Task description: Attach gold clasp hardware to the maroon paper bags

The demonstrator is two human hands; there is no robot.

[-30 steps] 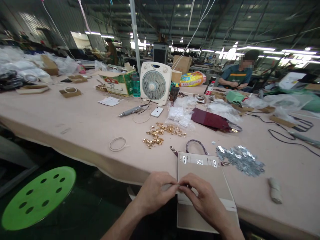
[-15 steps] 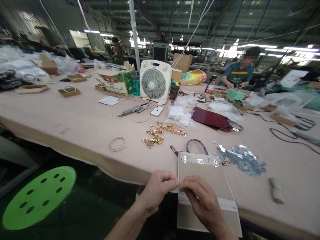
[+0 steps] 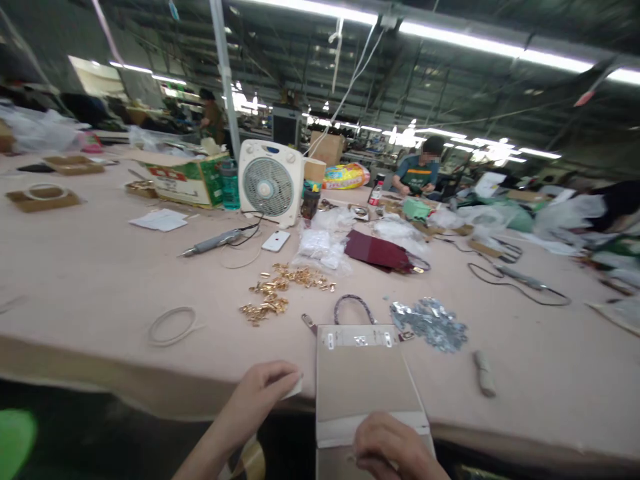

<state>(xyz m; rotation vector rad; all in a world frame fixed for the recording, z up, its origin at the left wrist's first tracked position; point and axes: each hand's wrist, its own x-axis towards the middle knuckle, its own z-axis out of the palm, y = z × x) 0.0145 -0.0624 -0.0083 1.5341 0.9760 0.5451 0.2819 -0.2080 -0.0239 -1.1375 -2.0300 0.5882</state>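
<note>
My left hand (image 3: pixel 263 393) is closed in a pinch over the table's front edge, with a small pale piece (image 3: pixel 294 389) showing at its fingertips; its material is unclear. My right hand (image 3: pixel 393 445) is curled over the lower part of a beige bag panel (image 3: pixel 367 380). Its thumb and fingers meet, and what they hold, if anything, is too small to make out. The panel lies partly on the table and reaches past its edge. Metal plates line its top, above which a braided handle (image 3: pixel 354 300) arches.
Gold-coloured fittings (image 3: pixel 270 290) lie beyond the panel, silver metal plates (image 3: pixel 430 323) to its right. A cord ring (image 3: pixel 173 325), an electric screwdriver (image 3: pixel 213 243), a phone (image 3: pixel 275 241), a fan (image 3: pixel 270 183) and a maroon bag (image 3: pixel 377 251) are on the table. A person (image 3: pixel 419 170) sits across.
My hands have parted: the left keeps a small pale piece to the left, the right has moved down over the panel's lower part. The camera view has turned right and tilted up.
</note>
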